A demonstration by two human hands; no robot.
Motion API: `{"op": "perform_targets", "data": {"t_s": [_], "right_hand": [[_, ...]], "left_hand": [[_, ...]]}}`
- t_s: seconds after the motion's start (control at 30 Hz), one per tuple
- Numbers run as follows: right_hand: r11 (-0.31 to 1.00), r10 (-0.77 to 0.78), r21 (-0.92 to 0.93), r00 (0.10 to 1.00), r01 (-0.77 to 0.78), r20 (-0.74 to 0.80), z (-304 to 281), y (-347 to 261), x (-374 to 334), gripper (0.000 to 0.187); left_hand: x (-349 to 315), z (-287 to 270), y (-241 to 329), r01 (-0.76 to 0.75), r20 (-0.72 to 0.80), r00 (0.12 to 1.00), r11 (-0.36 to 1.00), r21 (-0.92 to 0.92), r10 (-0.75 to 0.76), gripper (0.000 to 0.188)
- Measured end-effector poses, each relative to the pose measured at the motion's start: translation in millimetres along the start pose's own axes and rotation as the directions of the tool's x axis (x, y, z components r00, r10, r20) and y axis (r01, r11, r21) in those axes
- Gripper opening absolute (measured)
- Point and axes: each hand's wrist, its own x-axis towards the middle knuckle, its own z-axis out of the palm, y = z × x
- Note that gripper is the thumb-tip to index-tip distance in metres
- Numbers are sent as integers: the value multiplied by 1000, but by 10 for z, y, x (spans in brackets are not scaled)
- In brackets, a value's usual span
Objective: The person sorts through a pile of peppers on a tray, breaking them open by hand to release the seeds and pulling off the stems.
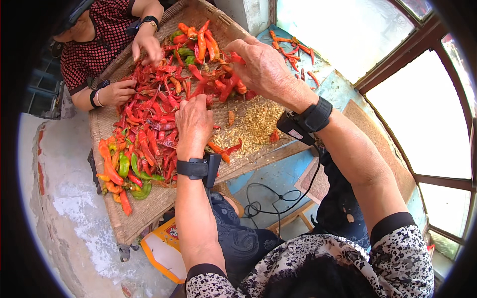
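A square woven basket tray (117, 211) carries a heap of red chili peppers (154, 107), with orange and green ones among them. My left hand (195, 121) is closed at the heap's near right side, its fingertips down among the peppers; what they grip is hidden. Farther right and higher, my right hand (263, 69) bends its fingers over a red chili pepper (237, 58). Orange and dark red peppers (223, 84) lie between my hands. Pale yellow chili seeds (258, 121) are spread over the tray just below my right hand.
Across the tray, a co-worker's two hands (119, 92) work in the heap. More chilies (293, 52) lie on a blue surface by the window (420, 107). A black cable (278, 211) loops below the tray's near edge, and a yellow-and-white box (164, 248) stands at lower left.
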Motion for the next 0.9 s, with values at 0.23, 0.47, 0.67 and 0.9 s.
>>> {"op": "perform_targets", "data": {"t_s": [0.23, 0.47, 0.67, 0.9], "right_hand": [[988, -151, 56, 983, 145, 103, 144, -150, -92, 21], [951, -181, 303, 906, 62, 382, 303, -370, -238, 40], [869, -167, 490, 897, -63, 410, 454, -582, -247, 38], [895, -5, 416, 928, -163, 373, 244, -413, -119, 23]], "left_hand": [[-242, -240, -62, -94, -87, 992, 992, -87, 87, 20], [-439, -582, -79, 57, -192, 965, 855, -515, -180, 15], [-419, -635, 27, -81, -273, 931, 595, -799, -241, 15], [-331, -567, 85, -16, -199, 900, 426, -905, -389, 37]]}}
